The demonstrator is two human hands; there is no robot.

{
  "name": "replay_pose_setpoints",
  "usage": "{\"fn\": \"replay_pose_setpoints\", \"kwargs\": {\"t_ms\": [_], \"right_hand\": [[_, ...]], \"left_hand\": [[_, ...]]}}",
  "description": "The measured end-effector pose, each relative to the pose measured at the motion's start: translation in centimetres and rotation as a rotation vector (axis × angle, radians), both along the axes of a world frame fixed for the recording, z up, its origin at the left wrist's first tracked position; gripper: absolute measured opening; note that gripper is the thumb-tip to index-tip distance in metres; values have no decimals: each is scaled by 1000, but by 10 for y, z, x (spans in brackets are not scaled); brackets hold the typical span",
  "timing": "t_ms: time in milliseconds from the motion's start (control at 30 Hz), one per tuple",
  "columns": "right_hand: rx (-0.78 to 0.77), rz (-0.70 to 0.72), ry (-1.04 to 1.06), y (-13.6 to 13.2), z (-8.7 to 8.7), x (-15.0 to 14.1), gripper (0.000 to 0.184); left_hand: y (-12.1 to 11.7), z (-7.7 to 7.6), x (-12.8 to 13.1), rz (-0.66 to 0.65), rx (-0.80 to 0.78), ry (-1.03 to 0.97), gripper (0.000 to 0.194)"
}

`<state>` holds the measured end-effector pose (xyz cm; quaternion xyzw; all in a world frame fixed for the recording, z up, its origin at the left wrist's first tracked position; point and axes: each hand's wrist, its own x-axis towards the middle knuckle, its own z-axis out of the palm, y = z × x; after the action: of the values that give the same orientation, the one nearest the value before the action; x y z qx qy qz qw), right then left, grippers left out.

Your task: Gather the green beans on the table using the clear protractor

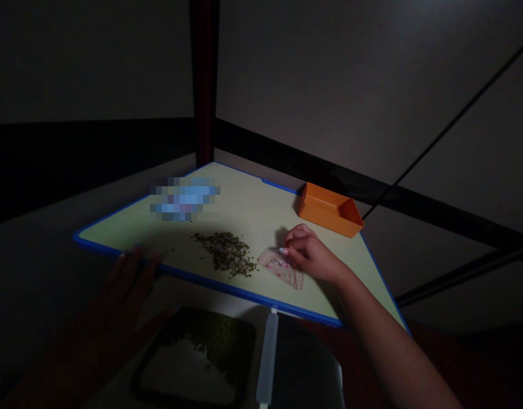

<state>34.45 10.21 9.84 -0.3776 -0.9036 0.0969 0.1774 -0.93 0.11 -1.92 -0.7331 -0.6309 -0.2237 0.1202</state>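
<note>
My right hand [308, 253] is over the right part of a small pale-topped table [261, 199] with a blue rim. Its fingers are curled in and the thumb presses toward them; whatever they hold is hidden. Partly under that hand lies a clear, pinkish, protractor-like piece [293, 277] with small pink marks. Just left of it spreads a loose heap of small dark seeds or grains [227, 253]. In deep shadow, my left hand [127, 289] has its fingers stretched apart at the table's front left edge, holding nothing that I can see.
An orange open box [330, 213] stands at the back right edge. A blurred light-blue item [185, 199] lies at the back left. Below the front edge are a dark-rimmed tray [189, 369] with greenish grains and a pale grey bar [268, 358]. Walls stand close behind.
</note>
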Motion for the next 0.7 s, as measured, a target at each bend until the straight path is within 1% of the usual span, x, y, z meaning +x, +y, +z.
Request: {"fn": "replay_pose_setpoints", "kwargs": {"t_ms": [200,333,533,700], "right_hand": [[5,-21,-19,2,-5,-2,29],[16,-51,-23,2,-5,0,29],[49,-101,-42,2,-6,1,25],[54,-91,-47,6,-11,-3,25]], "left_hand": [[0,-1,-1,12,-33,-19,83],[1,-1,1,2,-18,-18,82],[2,-5,-2,11,20,17,80],[1,-5,-2,5,-1,20,81]]}}
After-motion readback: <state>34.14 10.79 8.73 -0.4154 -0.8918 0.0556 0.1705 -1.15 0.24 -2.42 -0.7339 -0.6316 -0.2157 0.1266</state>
